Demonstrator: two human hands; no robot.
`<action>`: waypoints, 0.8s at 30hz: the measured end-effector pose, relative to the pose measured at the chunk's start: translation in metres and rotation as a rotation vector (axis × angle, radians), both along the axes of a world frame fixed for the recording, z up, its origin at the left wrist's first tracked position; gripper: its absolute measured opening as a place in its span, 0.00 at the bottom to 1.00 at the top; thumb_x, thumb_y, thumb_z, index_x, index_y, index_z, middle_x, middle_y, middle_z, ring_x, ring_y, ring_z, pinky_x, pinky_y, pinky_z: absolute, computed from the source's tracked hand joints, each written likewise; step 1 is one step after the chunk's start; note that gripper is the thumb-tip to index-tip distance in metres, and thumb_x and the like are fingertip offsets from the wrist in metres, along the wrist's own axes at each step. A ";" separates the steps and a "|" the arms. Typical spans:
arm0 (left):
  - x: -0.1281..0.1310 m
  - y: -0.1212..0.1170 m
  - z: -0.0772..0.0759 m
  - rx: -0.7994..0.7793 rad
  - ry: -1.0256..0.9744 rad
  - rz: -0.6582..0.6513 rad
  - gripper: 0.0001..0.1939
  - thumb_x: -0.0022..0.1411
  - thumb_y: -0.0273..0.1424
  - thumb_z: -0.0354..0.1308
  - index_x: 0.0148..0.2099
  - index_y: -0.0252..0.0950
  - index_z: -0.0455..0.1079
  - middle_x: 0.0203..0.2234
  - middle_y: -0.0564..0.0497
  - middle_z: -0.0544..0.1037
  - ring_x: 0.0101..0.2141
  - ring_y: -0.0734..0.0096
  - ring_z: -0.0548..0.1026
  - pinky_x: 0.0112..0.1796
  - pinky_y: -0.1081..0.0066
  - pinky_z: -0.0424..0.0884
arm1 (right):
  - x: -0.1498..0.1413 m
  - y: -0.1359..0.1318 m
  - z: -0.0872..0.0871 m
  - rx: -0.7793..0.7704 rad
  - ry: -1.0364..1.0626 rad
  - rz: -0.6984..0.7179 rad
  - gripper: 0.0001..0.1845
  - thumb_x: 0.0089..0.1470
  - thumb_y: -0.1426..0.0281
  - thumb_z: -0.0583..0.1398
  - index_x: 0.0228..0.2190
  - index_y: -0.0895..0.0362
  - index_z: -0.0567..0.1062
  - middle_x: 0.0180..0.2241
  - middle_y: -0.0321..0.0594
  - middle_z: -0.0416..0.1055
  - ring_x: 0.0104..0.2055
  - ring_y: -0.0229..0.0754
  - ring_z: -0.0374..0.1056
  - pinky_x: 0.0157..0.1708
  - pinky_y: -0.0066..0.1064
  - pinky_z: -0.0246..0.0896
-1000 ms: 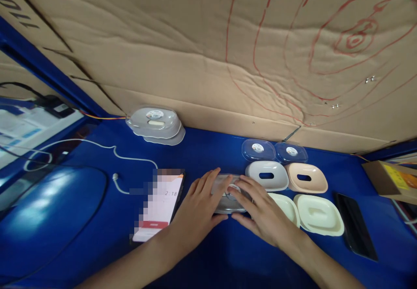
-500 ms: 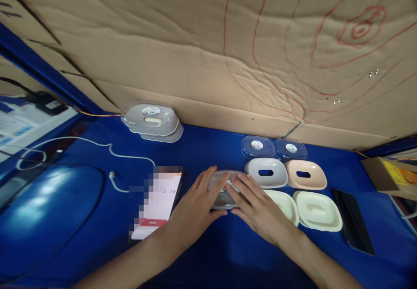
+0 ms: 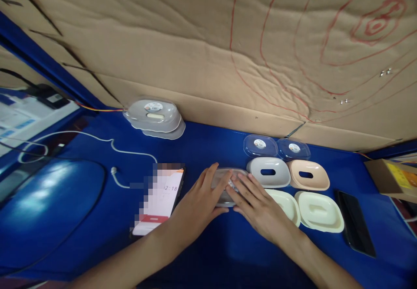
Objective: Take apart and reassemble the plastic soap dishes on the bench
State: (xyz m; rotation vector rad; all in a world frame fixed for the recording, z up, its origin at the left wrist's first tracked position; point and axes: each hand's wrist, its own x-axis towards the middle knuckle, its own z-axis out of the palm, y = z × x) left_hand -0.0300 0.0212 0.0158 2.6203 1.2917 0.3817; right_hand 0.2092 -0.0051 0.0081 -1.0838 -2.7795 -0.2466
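I count, from the left, one stack of clear-topped cases (image 3: 153,117), at least two deep, against the cardboard wall (image 3: 156,41); one white cable (image 3: 133,152) reaching one lit phone (image 3: 163,198); my left hand (image 3: 198,193) and right hand (image 3: 257,202), together on one clear-lidded case (image 3: 226,199) on the counter (image 3: 208,254), fingers spread over its top, thumbs at its near edge; whether they grip or only press, I cannot tell; then two clear lids (image 3: 259,144), one grey shell (image 3: 268,181), one peach shell (image 3: 306,182) and two cream trays (image 3: 321,211), in three rows of two; one dark flat device (image 3: 355,223); one cardboard box (image 3: 378,176); room opens between stack and lids, and again nearside; the right hand is tight, partly covering one tray.
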 end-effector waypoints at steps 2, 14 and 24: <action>0.000 0.000 0.001 0.000 -0.001 -0.007 0.51 0.58 0.34 0.76 0.75 0.37 0.51 0.69 0.27 0.63 0.66 0.35 0.69 0.59 0.44 0.75 | 0.000 0.000 0.001 0.002 -0.009 -0.001 0.35 0.73 0.69 0.56 0.74 0.62 0.52 0.76 0.52 0.47 0.78 0.57 0.43 0.72 0.57 0.57; 0.000 0.005 -0.002 0.002 -0.028 -0.003 0.44 0.65 0.37 0.70 0.75 0.43 0.52 0.70 0.31 0.62 0.66 0.37 0.69 0.60 0.44 0.74 | 0.002 0.001 -0.002 -0.073 0.042 -0.011 0.38 0.71 0.75 0.57 0.75 0.58 0.49 0.76 0.50 0.47 0.78 0.57 0.43 0.74 0.59 0.51; -0.008 0.012 0.007 -0.207 -0.179 -0.039 0.46 0.62 0.42 0.73 0.75 0.46 0.53 0.67 0.35 0.65 0.66 0.38 0.67 0.60 0.40 0.72 | 0.000 -0.001 0.001 -0.126 0.080 -0.024 0.35 0.73 0.70 0.56 0.74 0.56 0.53 0.74 0.49 0.56 0.77 0.54 0.49 0.73 0.56 0.54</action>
